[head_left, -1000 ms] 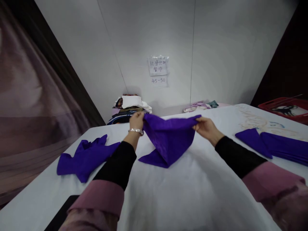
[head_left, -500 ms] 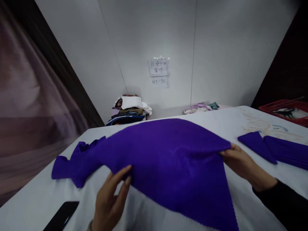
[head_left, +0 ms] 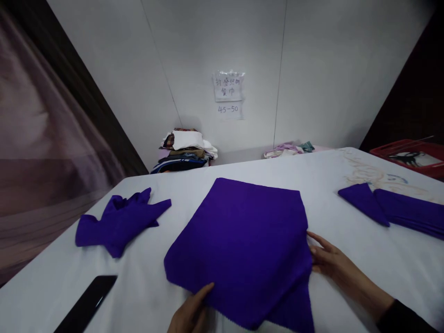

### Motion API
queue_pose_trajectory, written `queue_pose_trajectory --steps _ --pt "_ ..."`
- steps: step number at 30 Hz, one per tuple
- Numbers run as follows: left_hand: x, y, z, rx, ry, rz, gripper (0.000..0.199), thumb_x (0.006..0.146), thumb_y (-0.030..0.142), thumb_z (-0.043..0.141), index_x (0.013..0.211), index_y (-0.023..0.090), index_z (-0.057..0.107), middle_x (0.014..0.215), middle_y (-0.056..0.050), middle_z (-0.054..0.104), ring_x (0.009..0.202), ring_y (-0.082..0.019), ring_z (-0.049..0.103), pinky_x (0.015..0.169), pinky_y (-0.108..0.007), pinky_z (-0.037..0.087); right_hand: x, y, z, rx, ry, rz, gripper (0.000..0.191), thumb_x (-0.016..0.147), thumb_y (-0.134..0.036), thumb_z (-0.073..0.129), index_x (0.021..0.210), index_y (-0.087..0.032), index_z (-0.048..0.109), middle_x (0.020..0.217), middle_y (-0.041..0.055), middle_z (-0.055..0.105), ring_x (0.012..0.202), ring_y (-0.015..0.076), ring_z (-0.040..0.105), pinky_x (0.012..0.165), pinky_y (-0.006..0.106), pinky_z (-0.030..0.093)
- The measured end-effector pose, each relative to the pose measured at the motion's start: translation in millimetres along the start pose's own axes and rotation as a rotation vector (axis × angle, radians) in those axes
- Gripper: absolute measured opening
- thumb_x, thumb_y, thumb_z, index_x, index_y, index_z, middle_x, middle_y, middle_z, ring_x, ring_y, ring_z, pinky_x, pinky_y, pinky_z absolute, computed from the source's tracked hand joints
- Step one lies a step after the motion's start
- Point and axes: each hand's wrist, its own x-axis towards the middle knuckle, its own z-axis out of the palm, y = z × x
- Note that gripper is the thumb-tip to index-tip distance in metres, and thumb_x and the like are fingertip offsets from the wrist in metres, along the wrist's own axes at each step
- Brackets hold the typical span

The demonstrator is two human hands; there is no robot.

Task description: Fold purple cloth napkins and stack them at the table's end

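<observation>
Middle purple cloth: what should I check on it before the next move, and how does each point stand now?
1. Left hand at the near edge of the middle cloth: ok, the index finger touches it.
2. Right hand at its right edge: ok.
3. Grip firm on both sides: cannot tell, some fingers are hidden or out of view.
4. Cloth flat all over: not ok, a fold crosses the near right part.
5. Near right tip wholly in view: cannot tell, it reaches the picture's bottom edge.
6. Gap to phone, crumpled cloth and folded stack: ok, none touches it.
</observation>
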Motion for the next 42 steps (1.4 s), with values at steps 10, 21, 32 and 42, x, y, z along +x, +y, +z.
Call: queue_pose_trajectory --steps 10,21,32,42 --pt "31.3 35.2 -16.3 0.425 0.127 0.429 0.024 0.085 0.024 0.048 0.105 0.029 0.061 0.08 0.004 0.07 0.068 -0.012 0.065 0.065 -0.021 0.053 -40.1 -0.1 23.3 -1.097 -0.031 -0.792 0.046 0.088 -0.031 0.048 0.133 -0.032 0.043 0.145 0.0036 0.033 0.132 0.0262 0.03 0.107 0.048 0.027" --pt "88.1 79.7 5.2 0.6 0.138 0.588 0.021 0.084 0.015 0.047 0.096 0.021 0.064 0.076 -0.003 0.064 0.077 -0.018 0.056 0.075 -0.036 0.047 -15.5 15.5 136.7 -1.222 -0.526 -0.53 0.083 0.075 -0.028 0.062 0.145 -0.022 0.018 0.142 0.0122 0.037 0.127 0.0303 0.036 0.104 0.045 0.032" --pt "142.8 20.8 -7.8 0.765 -0.184 -0.173 0.057 0.086 0.03 0.044 0.14 0.028 0.026 0.089 -0.004 0.067 0.076 -0.018 0.063 0.062 -0.027 0.043 -7.1 16.1 130.6 -0.851 -0.427 -0.465 0.068 0.07 -0.006 0.041 0.136 -0.023 0.042 0.134 0.0028 0.049 0.121 0.0179 0.046 0.104 0.033 0.033" --pt "202.6 22.5 -14.6 0.73 -0.108 -0.234 0.05 0.085 0.036 0.044 0.132 0.019 0.039 0.103 -0.008 0.064 0.094 -0.02 0.06 0.075 -0.028 0.043 2.2 24.4 127.9 -0.702 -0.506 -0.299 0.066 0.068 -0.01 0.047 0.132 -0.025 0.046 0.114 0.0028 0.063 0.098 0.0161 0.058 0.083 0.026 0.044"
